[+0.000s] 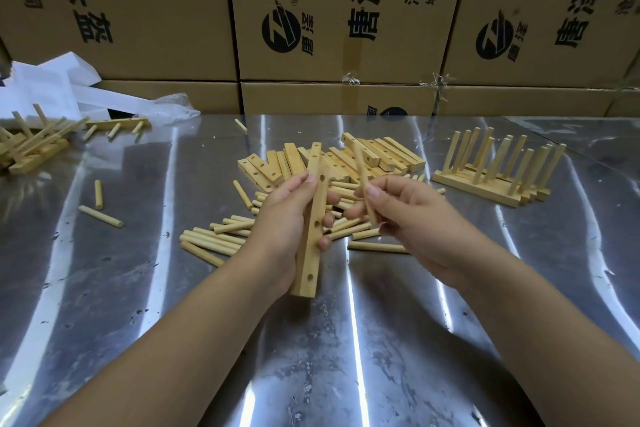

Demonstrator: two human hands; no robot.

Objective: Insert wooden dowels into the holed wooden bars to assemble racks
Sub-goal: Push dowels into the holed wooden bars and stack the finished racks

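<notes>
My left hand (289,218) grips a long holed wooden bar (309,246), held nearly upright above the metal table, its holes facing right. My right hand (405,215) pinches a wooden dowel (363,177) just to the right of the bar, the dowel tilted and apart from the bar. Below the hands lies a loose heap of dowels (221,236). Behind them sits a pile of holed bars (377,156).
Finished racks (498,166) with upright dowels stand at the right. More assembled racks (38,142) lie at the far left beside white foam (62,87). Stray dowels (100,215) lie on the shiny metal table (346,357). Cardboard boxes (329,10) wall off the back.
</notes>
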